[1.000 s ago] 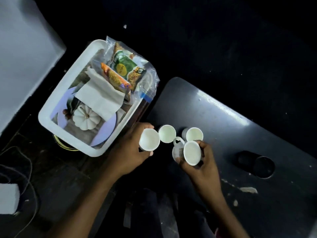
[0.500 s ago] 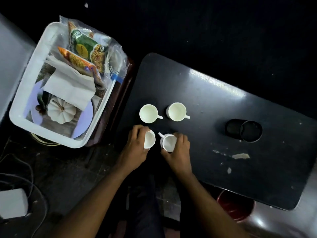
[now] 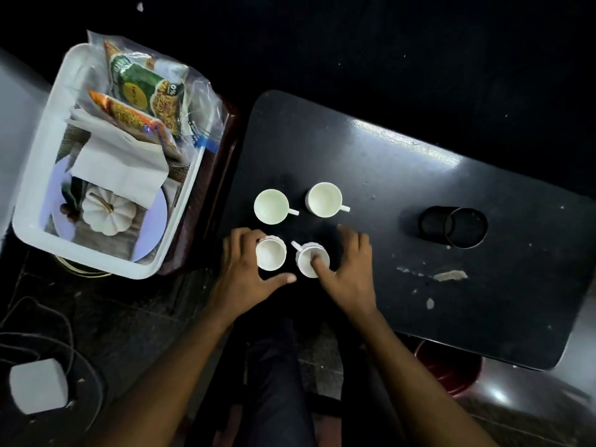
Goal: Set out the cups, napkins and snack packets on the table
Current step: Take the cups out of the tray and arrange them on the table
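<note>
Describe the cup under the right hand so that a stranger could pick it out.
On the black table, four white cups stand in a square near its left end. It is the cup at the near right corner, beside the right hand. Only this one has a thumb dipping inside and its handle pointing away to the left.

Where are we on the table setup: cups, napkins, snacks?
Done: two cups stand upright on the black table. In hand: the left hand and right hand are at two nearer cups, the right thumb inside its rim. Left: napkins and snack packets remain in the white tray.
</note>
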